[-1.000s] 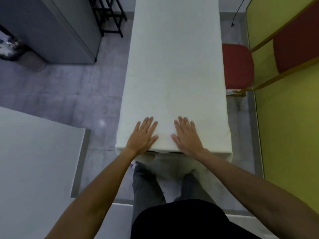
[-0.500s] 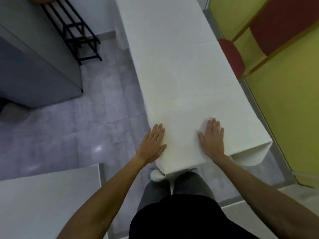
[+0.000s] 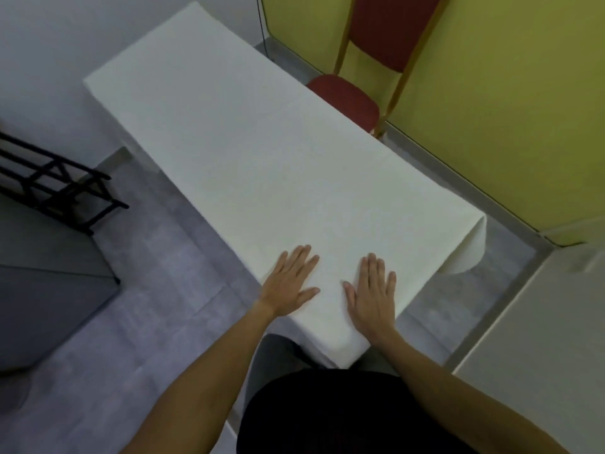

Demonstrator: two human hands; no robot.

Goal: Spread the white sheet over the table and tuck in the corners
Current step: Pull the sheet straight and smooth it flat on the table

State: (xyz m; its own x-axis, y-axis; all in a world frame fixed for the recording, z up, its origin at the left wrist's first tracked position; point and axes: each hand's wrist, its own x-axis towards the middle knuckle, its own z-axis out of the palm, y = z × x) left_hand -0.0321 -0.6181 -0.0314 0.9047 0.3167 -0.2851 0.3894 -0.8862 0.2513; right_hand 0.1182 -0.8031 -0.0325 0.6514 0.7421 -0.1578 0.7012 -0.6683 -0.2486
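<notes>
Since the white sheet (image 3: 262,165) covers the whole long worktop and drapes over its edges, the spreading looks done to me. At the near right corner a loose flap (image 3: 468,253) hangs untucked. My left hand (image 3: 289,283) and right hand (image 3: 373,299) lie flat on the sheet's near end, fingers straight, gripping nothing. If I press unevenly, I judge the cloth could slide sideways, wrinkle, or drag off the far end.

My left hand (image 3: 291,283) palm down, fingers (image 3: 299,262) straight and slightly spread, thumb (image 3: 307,292) angled inward, my right hand (image 3: 373,294) just beside it, flat the same way, fingers close together, both bare forearms (image 3: 209,365) stretched forward, hands not touching
</notes>
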